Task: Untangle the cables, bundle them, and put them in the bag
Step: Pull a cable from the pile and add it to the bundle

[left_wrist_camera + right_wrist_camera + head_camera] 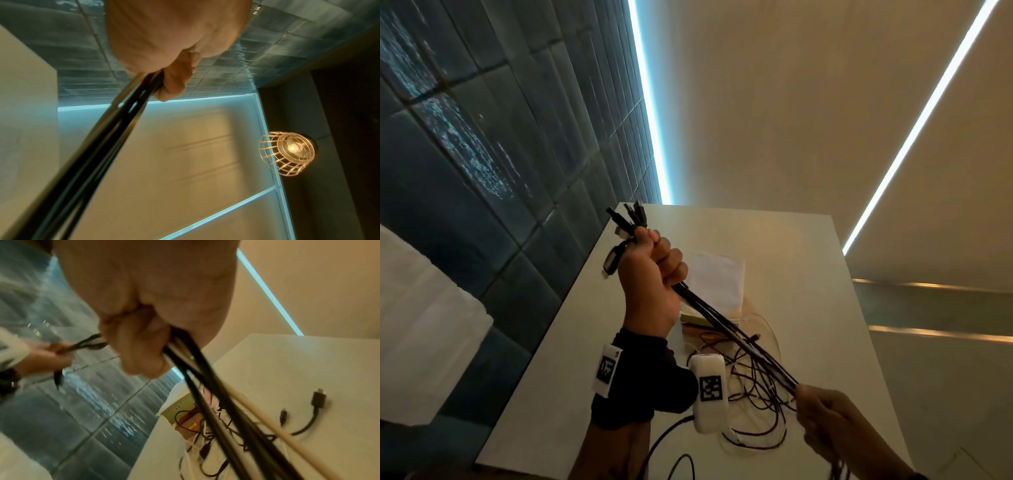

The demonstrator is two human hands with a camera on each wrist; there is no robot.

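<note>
Your left hand grips the black cables near the plugs, and your right hand pinches them lower, so the strands pull straight above the desk. The rest lies tangled below. Bag: prob. the white one.

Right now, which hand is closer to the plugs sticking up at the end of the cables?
Left. The left hand grips the cables right below the plugs. The right hand holds the same cables far down the strand, near the table.
</note>
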